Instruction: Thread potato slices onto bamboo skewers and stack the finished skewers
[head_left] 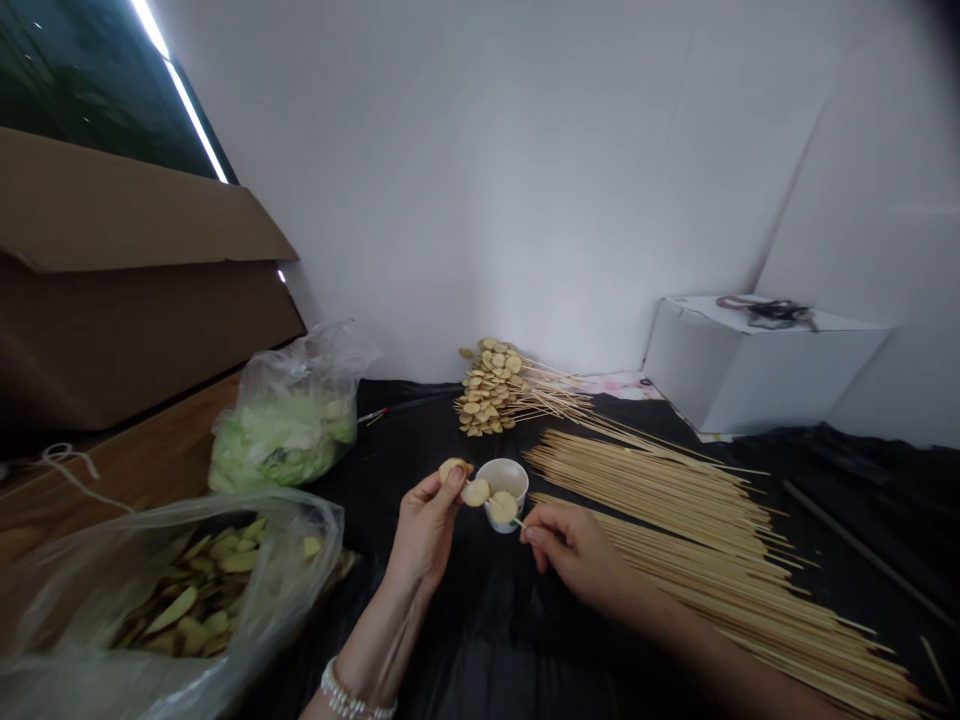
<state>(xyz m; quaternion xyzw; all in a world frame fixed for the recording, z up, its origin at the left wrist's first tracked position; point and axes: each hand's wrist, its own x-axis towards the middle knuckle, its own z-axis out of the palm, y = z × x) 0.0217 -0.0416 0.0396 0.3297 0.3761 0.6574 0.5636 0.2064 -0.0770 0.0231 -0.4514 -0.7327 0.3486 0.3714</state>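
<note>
My left hand [431,515] pinches a round, pale potato slice [453,468] by its edge at the tip of a skewer. Two more slices [502,507] sit along that skewer, in front of a white paper cup [504,470]. Low on the stick, my right hand [566,548] is closed around the bamboo skewer [518,522]. The cup stands upright on the black sheet just behind both hands. Beneath and beyond my right forearm lie many bare bamboo skewers [660,500].
A pile of loaded skewers [491,385] lies by the white wall. On the left are an open plastic bag of slices [330,520] and a bag of pale green vegetable pieces [281,440]. A cardboard box [127,330] and a white box [765,370] flank the area.
</note>
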